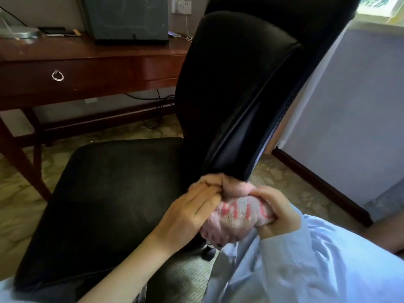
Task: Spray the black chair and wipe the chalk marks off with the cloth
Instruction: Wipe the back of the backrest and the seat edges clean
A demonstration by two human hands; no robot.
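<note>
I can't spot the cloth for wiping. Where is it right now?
The cloth sits low and right of centre in the head view, bunched between the left hand and right hand, just below the chair backrest's lower edge.

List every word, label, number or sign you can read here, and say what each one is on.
None can be read.
Cloth, held in both hands: red marks that may be lettering, too blurred and crumpled to read.
Dark panel on the desk: faint pale scrawled lines, no legible text.
Black chair: no label visible.

Both hands [229, 206] around bunched cloth [238, 217]
</note>
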